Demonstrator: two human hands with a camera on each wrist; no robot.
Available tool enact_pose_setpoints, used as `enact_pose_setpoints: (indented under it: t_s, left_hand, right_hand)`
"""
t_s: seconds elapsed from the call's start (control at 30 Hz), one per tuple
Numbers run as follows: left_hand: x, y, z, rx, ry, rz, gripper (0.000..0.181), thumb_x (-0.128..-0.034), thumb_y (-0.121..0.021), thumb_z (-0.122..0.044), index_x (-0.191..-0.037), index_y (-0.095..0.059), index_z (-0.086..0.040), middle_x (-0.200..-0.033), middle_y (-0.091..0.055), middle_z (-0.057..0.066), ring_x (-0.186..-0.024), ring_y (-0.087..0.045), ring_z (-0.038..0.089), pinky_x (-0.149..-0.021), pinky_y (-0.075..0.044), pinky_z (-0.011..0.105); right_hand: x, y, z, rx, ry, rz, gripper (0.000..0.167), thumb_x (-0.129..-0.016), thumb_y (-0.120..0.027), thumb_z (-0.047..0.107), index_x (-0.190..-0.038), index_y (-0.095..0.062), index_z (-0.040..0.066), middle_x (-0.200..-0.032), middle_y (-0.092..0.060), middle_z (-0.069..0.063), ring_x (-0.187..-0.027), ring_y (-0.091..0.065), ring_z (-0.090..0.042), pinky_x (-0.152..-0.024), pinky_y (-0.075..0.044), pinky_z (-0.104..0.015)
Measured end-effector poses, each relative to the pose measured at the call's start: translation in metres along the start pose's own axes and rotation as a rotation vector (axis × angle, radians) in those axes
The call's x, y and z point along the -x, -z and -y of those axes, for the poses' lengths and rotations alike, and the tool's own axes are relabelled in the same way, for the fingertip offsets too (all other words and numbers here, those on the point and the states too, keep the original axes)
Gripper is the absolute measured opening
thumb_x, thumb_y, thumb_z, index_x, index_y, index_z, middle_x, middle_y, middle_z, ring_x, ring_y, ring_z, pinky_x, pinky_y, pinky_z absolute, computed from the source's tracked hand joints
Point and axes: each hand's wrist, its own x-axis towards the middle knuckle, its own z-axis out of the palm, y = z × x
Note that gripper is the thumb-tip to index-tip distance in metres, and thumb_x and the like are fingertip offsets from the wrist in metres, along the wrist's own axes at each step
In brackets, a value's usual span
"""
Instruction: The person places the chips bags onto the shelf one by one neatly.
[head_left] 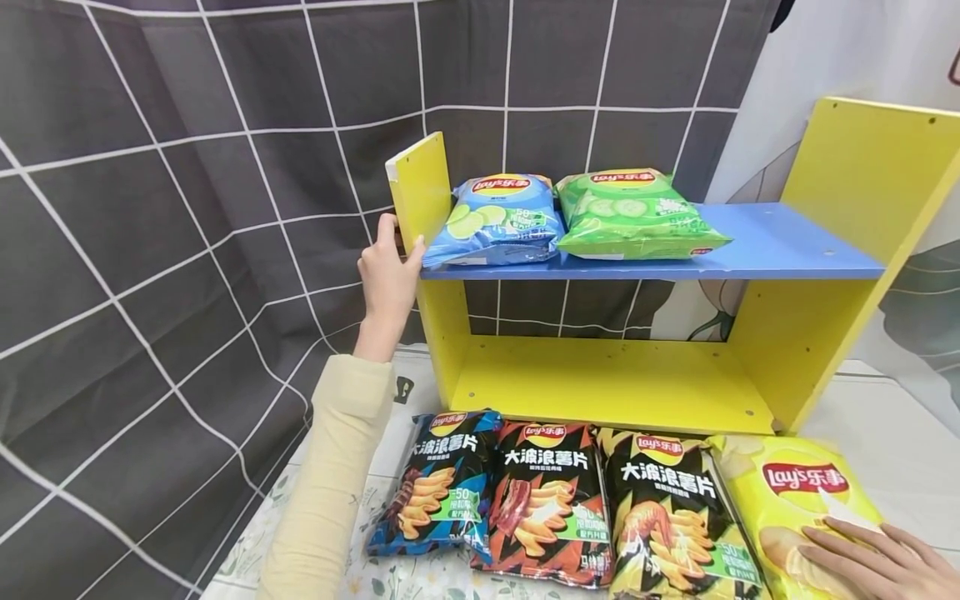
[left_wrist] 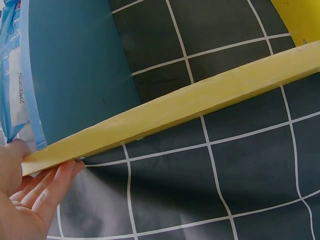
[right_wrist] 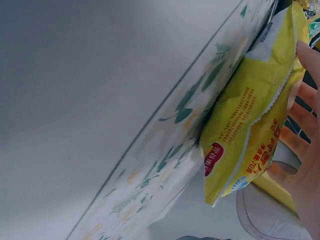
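Observation:
My left hand (head_left: pixel 390 275) grips the left side panel (head_left: pixel 423 187) of a yellow and blue shelf. In the left wrist view its thumb is on the inner face and the fingers (left_wrist: pixel 47 192) are on the outer face. My right hand (head_left: pixel 877 554) rests with extended fingers on a yellow Lay's chip bag (head_left: pixel 806 483) at the right end of the front row. On the blue upper board (head_left: pixel 765 237) sit a blue chip bag (head_left: pixel 498 221) at the left and a green chip bag (head_left: pixel 637 212) beside it.
Before the shelf lie a blue-black chip bag (head_left: pixel 438 487), a red-black one (head_left: pixel 547 500) and a yellow-black one (head_left: pixel 675 517), side by side. A flowered cloth (head_left: pixel 420 579) covers the table. Dark grid curtain (head_left: pixel 225 208) hangs behind and to the left.

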Motion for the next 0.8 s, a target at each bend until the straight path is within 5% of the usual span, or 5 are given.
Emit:
enact_pose_setpoints:
  t_s: [0.53,0.8]
  left_hand:
    - [0.0002,0.0016,0.0005,0.001,-0.010,-0.009,0.029,-0.0921,-0.062,-0.021,-0.115,-0.054,-0.006,-0.101,-0.071,0.018,-0.085,-0.067,0.038,-0.075,-0.052,0.046]
    - [0.0004,0.0008,-0.0005,-0.011,-0.011,-0.006,0.029,-0.0919,-0.062,-0.022,-0.115,-0.054,-0.007,-0.100,-0.071,0.017,-0.083,-0.066,0.037,-0.074,-0.051,0.046]
  right_hand:
    - [0.0041,-0.0018,-0.0004,0.024,-0.020,0.082,0.067,-0.057,-0.068,0.077,-0.109,-0.068,0.035,-0.115,-0.061,0.020,-0.131,0.024,0.020,-0.107,0.029,-0.025]
    - [0.0036,-0.0017,0.0006,0.011,0.012,0.030,0.068,-0.056,-0.068,0.076,-0.109,-0.068,0.034,-0.114,-0.061,0.017,-0.136,0.018,0.018,-0.110,0.025,-0.024]
